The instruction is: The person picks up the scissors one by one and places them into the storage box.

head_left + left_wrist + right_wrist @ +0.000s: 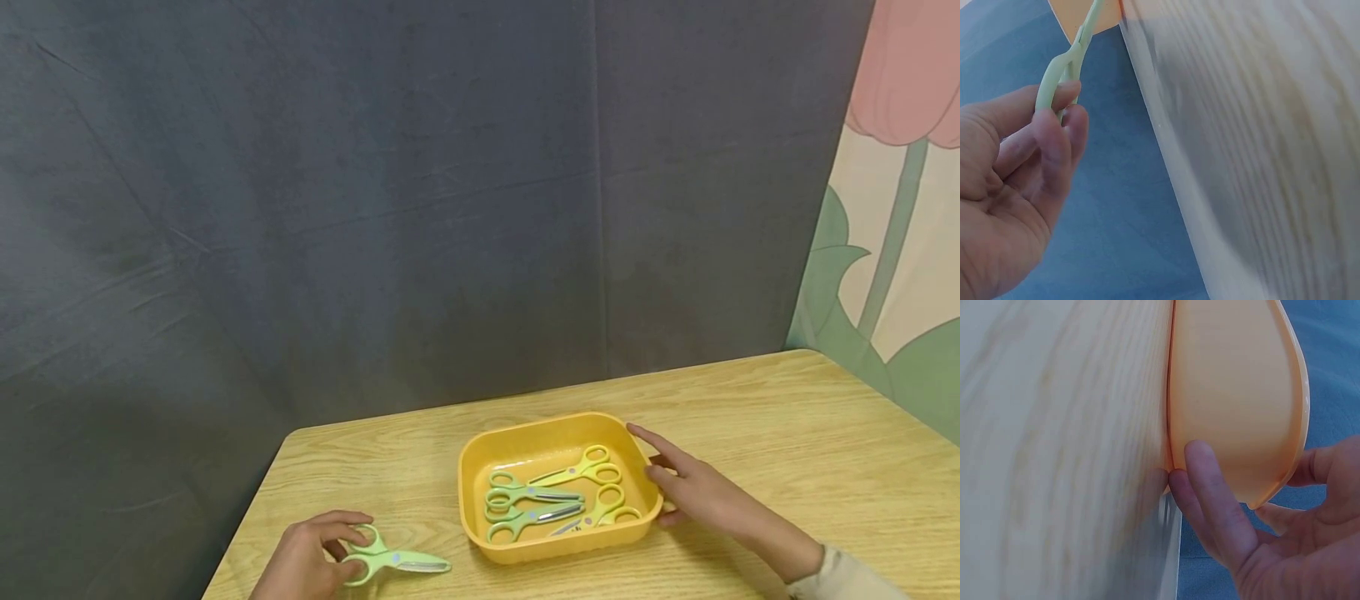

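Note:
My left hand (303, 554) pinches the handle loops of light green scissors (390, 560), whose blades point right toward a yellow plastic tray (555, 550). In the left wrist view, thumb and fingers close on one green handle (1049, 81). On the tray's right side, my right hand (701, 492) holds the rim and wall. Two of its fingers (1210, 481) lie along the outer wall in the right wrist view, and the thumb reaches the rim. Inside the tray lie green scissors (525, 518) and yellow scissors (581, 472), some overlapping.
A wood-grain table (765, 417) carries the tray. Behind it hangs a dark grey-blue cloth (450, 208). At the right stands a wall with a painted flower (900, 208).

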`<state>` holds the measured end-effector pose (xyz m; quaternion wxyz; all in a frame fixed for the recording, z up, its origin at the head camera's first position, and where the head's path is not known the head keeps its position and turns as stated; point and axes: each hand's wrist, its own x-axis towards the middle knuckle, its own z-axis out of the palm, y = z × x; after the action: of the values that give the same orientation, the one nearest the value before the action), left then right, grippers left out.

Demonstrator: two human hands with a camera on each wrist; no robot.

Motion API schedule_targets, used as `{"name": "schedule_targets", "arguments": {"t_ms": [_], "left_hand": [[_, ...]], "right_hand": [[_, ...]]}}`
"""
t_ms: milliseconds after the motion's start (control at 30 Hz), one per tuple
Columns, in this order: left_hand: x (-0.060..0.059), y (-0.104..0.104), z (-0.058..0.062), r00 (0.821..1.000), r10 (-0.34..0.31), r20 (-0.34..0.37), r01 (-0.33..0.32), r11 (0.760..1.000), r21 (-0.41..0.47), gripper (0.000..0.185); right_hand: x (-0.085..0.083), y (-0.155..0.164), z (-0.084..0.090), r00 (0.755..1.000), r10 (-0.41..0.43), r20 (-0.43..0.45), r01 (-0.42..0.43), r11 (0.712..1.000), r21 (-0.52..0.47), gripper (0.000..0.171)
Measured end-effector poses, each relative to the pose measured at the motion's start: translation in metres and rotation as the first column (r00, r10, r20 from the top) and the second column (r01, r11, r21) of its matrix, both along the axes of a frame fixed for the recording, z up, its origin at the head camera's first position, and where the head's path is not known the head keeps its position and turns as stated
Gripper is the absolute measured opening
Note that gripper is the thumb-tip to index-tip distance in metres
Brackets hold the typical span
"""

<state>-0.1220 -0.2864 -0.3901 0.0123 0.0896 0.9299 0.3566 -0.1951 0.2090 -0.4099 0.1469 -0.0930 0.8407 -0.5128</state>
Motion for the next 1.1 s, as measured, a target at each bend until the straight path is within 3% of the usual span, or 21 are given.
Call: {"name": "schedule_targets", "arguments": {"t_ms": [400,567,767,967,1100], "left_hand": [[0.001,0.0,0.006,0.992,0.043,-0.115,-0.045,0.999,-0.018,0.022],[0.004,-0.003,0.011,0.989,0.101,-0.113,-0.104,0.994,-0.021,0.023],[0.006,0.004,0.022,0.972,0.211,-0.106,-0.213,0.977,-0.01,0.026],[0.004,0.012,0.029,0.967,0.218,-0.133,-0.217,0.976,0.021,0.025],[0.0,0.018,0.033,0.961,0.251,-0.115,-0.245,0.967,0.061,0.023]], "right_hand": [[0.002,-0.001,0.001,1.0,-0.011,0.005,0.011,1.0,-0.003,0.062],[0.001,-0.005,-0.001,1.0,-0.006,0.012,0.006,1.0,-0.023,0.061],[0.0,-0.005,-0.002,1.0,-0.016,0.007,0.016,1.0,-0.009,0.061],[0.0,-0.003,-0.001,1.0,-0.021,0.012,0.021,1.0,-0.007,0.061],[0.001,-0.001,0.0,1.0,-0.013,0.011,0.013,1.0,-0.006,0.061]]}}
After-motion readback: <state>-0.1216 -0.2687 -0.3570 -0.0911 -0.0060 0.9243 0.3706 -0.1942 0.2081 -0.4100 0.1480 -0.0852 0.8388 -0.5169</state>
